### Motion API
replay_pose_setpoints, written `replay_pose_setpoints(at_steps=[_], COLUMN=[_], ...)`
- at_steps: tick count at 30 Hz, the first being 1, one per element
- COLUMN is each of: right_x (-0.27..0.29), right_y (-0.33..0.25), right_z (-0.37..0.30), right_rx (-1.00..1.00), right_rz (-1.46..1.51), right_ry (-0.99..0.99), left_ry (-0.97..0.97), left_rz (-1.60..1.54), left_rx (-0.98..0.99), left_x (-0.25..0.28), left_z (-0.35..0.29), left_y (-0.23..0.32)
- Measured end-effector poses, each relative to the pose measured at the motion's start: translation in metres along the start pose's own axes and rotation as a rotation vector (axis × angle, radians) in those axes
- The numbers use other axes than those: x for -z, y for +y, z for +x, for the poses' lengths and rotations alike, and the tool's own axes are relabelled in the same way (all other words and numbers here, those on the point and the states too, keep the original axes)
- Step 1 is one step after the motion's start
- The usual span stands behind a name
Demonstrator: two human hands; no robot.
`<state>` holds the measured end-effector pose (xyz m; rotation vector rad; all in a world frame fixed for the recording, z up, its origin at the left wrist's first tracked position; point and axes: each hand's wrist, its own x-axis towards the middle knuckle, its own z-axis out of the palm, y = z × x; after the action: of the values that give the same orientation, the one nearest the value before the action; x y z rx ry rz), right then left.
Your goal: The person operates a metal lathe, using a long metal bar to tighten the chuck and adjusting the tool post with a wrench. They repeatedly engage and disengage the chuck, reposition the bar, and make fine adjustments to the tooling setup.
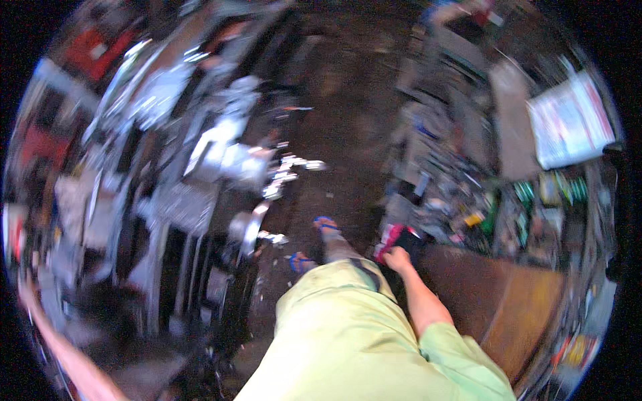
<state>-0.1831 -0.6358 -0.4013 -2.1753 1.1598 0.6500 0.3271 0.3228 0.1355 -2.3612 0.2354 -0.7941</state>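
The whole picture is smeared by motion. My right hand reaches down past my light green shirt and closes on a small red and black object at the near corner of a cluttered bench. My left arm stretches out along the lower left rim, and my left hand is a blur near the edge, so its fingers cannot be made out. My feet in blue sandals stand on the dark floor just left of the right hand.
Shiny metal parts and scrap pile up on the left. A crowded bench of small tools runs along the right, with a brown wooden counter nearer me and a white printed sheet beyond. A dark floor strip runs between.
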Motion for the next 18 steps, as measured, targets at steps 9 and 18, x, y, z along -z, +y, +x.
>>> replay_pose_setpoints(at_steps=[9, 18], right_x=[-0.004, 0.027], right_y=[-0.039, -0.123], right_z=[0.020, 0.048], right_rx=[0.059, 0.364], right_rz=[-0.052, -0.117], right_ry=[-0.225, -0.152], left_ry=[0.199, 0.495], left_rz=[0.063, -0.146], left_rx=[0.248, 0.339], left_x=[0.110, 0.177], left_z=[-0.052, -0.070], left_y=[0.109, 0.225])
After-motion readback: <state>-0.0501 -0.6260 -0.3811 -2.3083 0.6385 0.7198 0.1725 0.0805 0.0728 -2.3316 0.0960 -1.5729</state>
